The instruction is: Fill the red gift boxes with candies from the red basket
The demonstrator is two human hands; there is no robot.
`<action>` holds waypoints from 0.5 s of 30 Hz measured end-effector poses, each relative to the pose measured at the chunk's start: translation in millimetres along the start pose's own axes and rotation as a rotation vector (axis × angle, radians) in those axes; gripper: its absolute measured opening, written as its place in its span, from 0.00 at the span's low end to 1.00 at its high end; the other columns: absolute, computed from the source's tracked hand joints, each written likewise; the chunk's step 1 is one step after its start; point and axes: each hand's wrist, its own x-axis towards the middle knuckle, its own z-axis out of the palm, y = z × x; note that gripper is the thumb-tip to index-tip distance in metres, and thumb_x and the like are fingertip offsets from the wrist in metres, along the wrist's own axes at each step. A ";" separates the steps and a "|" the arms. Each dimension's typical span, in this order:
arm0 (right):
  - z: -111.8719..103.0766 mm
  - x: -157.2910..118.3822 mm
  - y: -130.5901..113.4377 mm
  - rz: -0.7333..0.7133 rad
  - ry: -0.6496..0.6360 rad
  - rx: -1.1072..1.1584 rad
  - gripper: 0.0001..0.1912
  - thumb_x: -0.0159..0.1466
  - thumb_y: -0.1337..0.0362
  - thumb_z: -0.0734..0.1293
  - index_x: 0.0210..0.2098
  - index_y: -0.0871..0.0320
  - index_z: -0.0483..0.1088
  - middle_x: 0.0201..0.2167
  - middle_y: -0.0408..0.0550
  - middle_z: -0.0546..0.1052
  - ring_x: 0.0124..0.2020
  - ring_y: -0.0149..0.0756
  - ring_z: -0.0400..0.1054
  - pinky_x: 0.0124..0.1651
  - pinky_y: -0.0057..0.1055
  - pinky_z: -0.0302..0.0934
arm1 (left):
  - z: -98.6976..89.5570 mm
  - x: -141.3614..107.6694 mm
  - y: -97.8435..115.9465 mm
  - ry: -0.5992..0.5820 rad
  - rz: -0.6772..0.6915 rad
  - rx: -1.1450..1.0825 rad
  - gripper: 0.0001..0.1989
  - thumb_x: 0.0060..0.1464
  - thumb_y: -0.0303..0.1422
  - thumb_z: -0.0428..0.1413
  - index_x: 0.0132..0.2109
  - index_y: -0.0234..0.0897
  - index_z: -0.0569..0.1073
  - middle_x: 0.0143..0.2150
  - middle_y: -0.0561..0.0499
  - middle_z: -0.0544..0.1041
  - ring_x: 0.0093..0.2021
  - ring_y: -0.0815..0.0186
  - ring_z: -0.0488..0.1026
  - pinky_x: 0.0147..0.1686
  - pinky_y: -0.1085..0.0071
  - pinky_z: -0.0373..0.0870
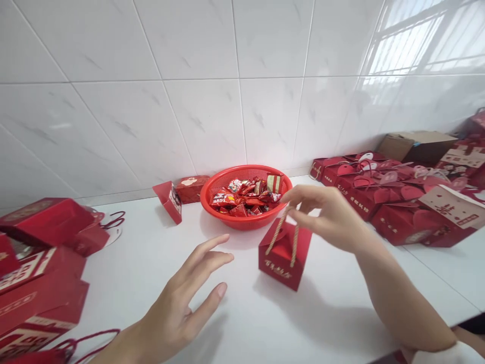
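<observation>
My right hand point(322, 215) pinches the twisted gold rope handle point(294, 245) of a small red gift box point(280, 272) with gold lettering. The box is tilted, and its shadow falls to the right on the white countertop. Open and holding nothing, my left hand point(193, 293) is held to the left of the box with its fingers apart. Just behind the box stands a red plastic basket point(242, 222) of wrapped candies point(246, 197), its front right rim close to my right fingertips.
Several red gift boxes point(41, 283) are piled at the left, with dark red cords. Rows of red boxes point(364, 197) fill the right side, before a brown cardboard box point(417, 144). A red folded piece point(169, 201) and a red packet point(191, 188) lie left of the basket, by the tiled wall point(200, 116).
</observation>
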 end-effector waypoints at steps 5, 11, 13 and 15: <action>-56.5 -17.5 3.9 0.097 0.389 -0.127 0.07 0.54 0.62 0.70 0.33 0.56 0.76 0.30 0.46 0.79 0.31 0.39 0.74 0.35 0.35 0.69 | 3.5 0.2 -5.9 -0.032 0.020 -0.012 0.16 0.63 0.35 0.53 0.57 0.50 0.74 0.65 0.45 0.69 0.50 0.56 0.78 0.36 0.72 0.80; -92.8 -38.5 33.9 0.327 0.665 -0.230 0.09 0.49 0.63 0.72 0.31 0.57 0.77 0.31 0.50 0.80 0.33 0.43 0.75 0.37 0.38 0.70 | 1.1 1.4 -9.4 -0.060 -0.002 -0.023 0.16 0.63 0.35 0.53 0.56 0.50 0.75 0.65 0.46 0.69 0.47 0.57 0.79 0.29 0.76 0.78; -99.5 -48.3 46.6 0.415 0.735 -0.256 0.09 0.47 0.64 0.73 0.29 0.57 0.77 0.30 0.50 0.80 0.34 0.44 0.75 0.39 0.40 0.70 | -0.1 1.8 -9.4 -0.065 -0.002 -0.007 0.15 0.63 0.36 0.53 0.55 0.49 0.75 0.64 0.45 0.69 0.46 0.57 0.79 0.29 0.75 0.78; -105.1 -61.8 58.5 0.487 0.798 -0.250 0.08 0.45 0.64 0.73 0.28 0.55 0.77 0.29 0.50 0.80 0.34 0.46 0.75 0.39 0.42 0.69 | -0.9 2.2 -9.2 -0.073 -0.002 0.004 0.15 0.63 0.36 0.52 0.54 0.49 0.76 0.64 0.45 0.70 0.45 0.57 0.80 0.29 0.74 0.78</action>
